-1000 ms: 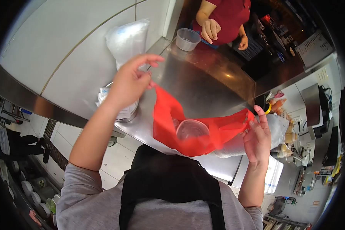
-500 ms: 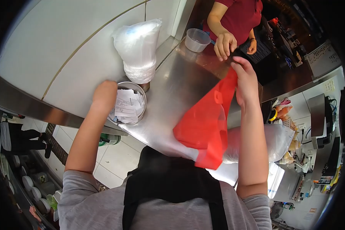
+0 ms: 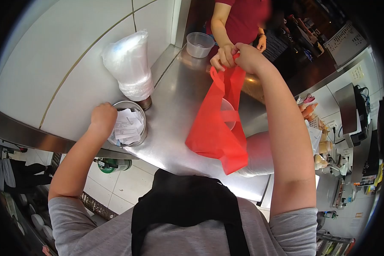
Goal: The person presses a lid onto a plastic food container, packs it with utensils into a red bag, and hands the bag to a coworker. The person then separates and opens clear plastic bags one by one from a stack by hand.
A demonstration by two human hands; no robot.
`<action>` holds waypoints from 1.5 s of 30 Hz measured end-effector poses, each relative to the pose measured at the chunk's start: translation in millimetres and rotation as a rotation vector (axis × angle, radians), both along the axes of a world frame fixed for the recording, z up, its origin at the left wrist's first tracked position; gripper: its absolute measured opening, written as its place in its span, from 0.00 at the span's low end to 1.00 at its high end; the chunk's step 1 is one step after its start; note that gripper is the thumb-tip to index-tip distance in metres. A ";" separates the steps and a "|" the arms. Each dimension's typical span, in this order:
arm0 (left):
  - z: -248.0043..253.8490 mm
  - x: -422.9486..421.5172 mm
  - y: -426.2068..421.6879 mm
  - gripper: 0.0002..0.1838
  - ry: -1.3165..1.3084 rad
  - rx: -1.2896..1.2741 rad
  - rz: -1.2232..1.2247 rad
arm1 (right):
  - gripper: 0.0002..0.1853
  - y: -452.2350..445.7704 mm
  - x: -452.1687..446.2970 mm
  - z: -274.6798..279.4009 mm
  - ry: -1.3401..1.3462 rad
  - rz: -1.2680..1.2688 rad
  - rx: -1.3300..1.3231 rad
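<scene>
My right hand point(image 3: 248, 57) is closed on the top of a red bag point(image 3: 215, 136), at its handles. A co-worker's hand point(image 3: 224, 56) touches the same handles, right beside my fingers. A clear plastic container point(image 3: 231, 112) shows through the bag's opening. The bag hangs over the steel counter. My left hand point(image 3: 103, 118) is curled at the left rim of a round metal tin point(image 3: 146, 128) filled with paper slips point(image 3: 128, 126); its fingertips are hidden, so what it grips, if anything, does not show.
Behind the tin, a bundle of clear plastic bags point(image 3: 130, 64) leans at the tiled wall. A clear round tub point(image 3: 199, 45) stands at the counter's far end, near the co-worker in a dark red shirt point(image 3: 245, 19). A large plastic-wrapped bundle point(image 3: 260, 153) lies right of the red bag.
My right hand and the red bag have moved forward and left, and the co-worker's hand is now at the handles. The bag hangs more upright. My left hand stays at the tin.
</scene>
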State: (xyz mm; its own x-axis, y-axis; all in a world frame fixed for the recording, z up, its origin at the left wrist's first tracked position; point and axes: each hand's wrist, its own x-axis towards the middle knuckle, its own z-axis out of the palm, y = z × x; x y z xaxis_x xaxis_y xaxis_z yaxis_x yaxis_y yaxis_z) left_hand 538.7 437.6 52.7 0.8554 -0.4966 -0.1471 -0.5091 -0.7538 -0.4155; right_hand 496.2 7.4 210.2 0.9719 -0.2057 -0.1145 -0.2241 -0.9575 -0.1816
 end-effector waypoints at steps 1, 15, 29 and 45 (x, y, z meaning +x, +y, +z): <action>-0.1 1.0 0.6 0.08 -0.002 0.002 0.000 | 0.18 -2.5 -1.9 -5.8 -0.054 -0.025 -0.055; 64.9 -10.6 -7.0 0.04 -0.148 -0.160 -0.142 | 0.26 93.3 -170.1 -29.9 0.250 0.223 0.241; 3.1 4.9 -3.3 0.09 0.093 0.084 -0.033 | 0.10 122.4 -242.5 -74.1 -0.218 0.279 -0.038; 40.2 -5.8 8.2 0.07 0.124 0.161 -0.032 | 0.07 121.6 -246.0 -79.3 -0.279 0.249 -0.077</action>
State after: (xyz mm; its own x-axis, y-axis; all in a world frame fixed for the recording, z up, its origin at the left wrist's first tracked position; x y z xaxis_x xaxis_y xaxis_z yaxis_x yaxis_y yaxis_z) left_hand 532.9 445.8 92.9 0.8096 -0.4853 -0.3303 -0.5870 -0.6652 -0.4615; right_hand 250.1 129.0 130.9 0.9848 0.0430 0.1680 0.0651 -0.9896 -0.1282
